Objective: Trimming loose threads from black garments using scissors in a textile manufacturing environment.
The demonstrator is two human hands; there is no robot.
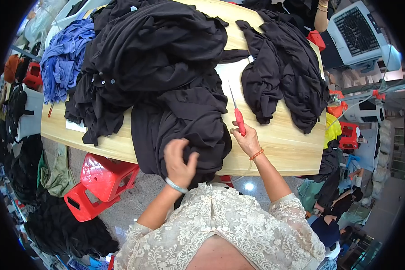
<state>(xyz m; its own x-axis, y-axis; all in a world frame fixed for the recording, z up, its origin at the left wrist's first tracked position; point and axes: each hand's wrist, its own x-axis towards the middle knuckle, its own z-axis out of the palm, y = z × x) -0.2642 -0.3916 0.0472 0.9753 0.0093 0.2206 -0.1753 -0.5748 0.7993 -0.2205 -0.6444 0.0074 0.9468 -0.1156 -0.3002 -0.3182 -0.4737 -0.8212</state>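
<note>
In my right hand (246, 139) is a pair of red-handled scissors (240, 120), its slim pointed blades together and directed away from me over the wooden table (283, 155). My left hand (180, 162), slightly blurred, has its fingers apart over the near part of a black garment (184, 121) that hangs over the table's front edge. Whether the fingertips touch the cloth, I cannot tell. Behind that garment rises a big heap of black clothes (166, 45), with small buttons showing at its left side. More black garments (274, 67) lie spread to the right of the scissors.
Blue shirts (65, 58) are piled at the table's far left, near a thin red tool (51, 109). Red plastic stools (104, 175) stand on the floor at front left, beside black cloth heaps (67, 225). Another person's arm (321, 18) shows at the far right.
</note>
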